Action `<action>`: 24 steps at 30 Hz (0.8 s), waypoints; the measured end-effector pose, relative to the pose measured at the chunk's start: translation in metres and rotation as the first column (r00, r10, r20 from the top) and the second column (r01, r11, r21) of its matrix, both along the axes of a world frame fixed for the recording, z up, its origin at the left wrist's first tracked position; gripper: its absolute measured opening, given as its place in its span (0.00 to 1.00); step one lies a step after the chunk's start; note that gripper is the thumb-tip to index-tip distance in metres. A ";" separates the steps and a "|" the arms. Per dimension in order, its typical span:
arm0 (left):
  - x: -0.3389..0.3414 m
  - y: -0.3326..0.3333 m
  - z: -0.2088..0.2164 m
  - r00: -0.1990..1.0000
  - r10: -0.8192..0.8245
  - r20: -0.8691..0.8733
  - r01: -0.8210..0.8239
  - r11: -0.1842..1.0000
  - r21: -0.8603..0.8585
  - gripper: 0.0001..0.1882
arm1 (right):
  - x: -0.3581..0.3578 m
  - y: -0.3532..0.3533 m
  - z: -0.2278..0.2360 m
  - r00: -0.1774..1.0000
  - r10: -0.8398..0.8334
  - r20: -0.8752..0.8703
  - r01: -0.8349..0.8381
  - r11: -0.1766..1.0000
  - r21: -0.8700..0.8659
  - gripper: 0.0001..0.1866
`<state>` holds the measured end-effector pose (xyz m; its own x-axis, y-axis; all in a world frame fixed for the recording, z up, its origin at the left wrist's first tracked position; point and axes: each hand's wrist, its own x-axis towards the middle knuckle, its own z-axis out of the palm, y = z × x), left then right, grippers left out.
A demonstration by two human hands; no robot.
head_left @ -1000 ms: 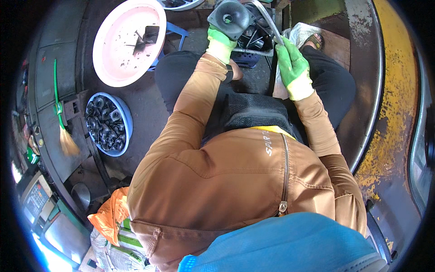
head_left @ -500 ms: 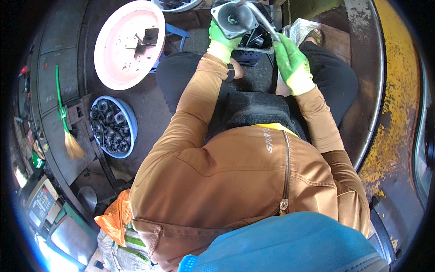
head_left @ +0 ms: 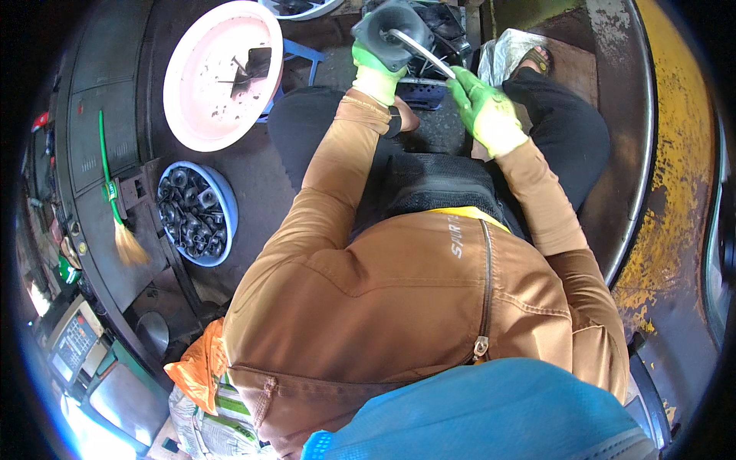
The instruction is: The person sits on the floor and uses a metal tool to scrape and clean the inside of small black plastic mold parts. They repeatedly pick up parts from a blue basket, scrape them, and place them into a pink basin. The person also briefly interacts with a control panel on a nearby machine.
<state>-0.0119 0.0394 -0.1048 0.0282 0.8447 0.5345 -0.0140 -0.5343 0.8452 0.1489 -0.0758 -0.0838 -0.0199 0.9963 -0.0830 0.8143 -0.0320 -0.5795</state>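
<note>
Rod (head_left: 424, 52) in the mouth of the black funnel part (head_left: 386, 49)

My left hand (head_left: 374, 63), gloved in green, is closed on the lower side of the part; the fingertips go behind it, so I cannot tell how they press. My right hand (head_left: 481, 106) has its fingers folded on the near end of the rod, whose other end reaches into the hollow. To work well here, I judge, my left grip must be firm enough that the square flange does not turn, and the rod should go lightly along the wall, because a hard push may scratch it or slip toward my left fingers.

The part looks like moulded plastic, dull, with rounded corners. The rod seems of metal, narrow, pale where light falls.

Farther out, dark pieces (head_left: 451, 31) crowd together above a blue crate (head_left: 422, 93). In the smooth, wide pink basin (head_left: 192, 100), some thin-stemmed black scraps (head_left: 249, 67) lie near its right edge, among small dark crumbs. Lower on the left, the blue basin (head_left: 230, 207) is well filled with glossy black parts (head_left: 192, 218).
</note>
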 end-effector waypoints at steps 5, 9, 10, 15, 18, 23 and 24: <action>-0.001 0.000 -0.004 0.993 -0.077 0.085 0.084 0.993 -0.080 0.07 | -0.001 -0.001 -0.004 0.976 0.016 -0.218 0.074 0.916 0.395 0.17; -0.002 0.002 -0.006 0.953 -0.208 0.221 0.230 0.970 -0.078 0.09 | 0.000 0.001 -0.007 1.000 -0.009 -0.004 0.009 0.972 0.237 0.17; 0.001 0.002 -0.008 0.986 0.106 -0.129 -0.116 0.990 -0.075 0.12 | 0.000 0.003 -0.008 1.000 -0.002 -0.024 0.002 1.000 0.001 0.17; 0.004 0.006 -0.038 0.871 -0.209 0.445 0.304 0.940 -0.153 0.16 | 0.001 0.003 -0.008 0.975 -0.044 -0.218 0.093 0.971 0.221 0.19; 0.004 0.015 -0.064 0.608 0.042 0.793 0.548 0.701 -0.457 0.21 | 0.001 0.002 -0.005 0.989 -0.059 -0.134 0.066 0.997 0.049 0.19; 0.007 0.017 -0.086 0.986 -0.159 -0.057 0.131 0.934 -0.332 0.22 | 0.001 0.004 0.003 0.994 -0.044 -0.097 0.049 0.998 0.050 0.19; 0.007 0.016 -0.083 0.973 -0.078 -0.217 0.031 0.978 -0.208 0.23 | 0.003 0.004 0.005 0.991 -0.046 -0.122 0.058 0.993 0.100 0.18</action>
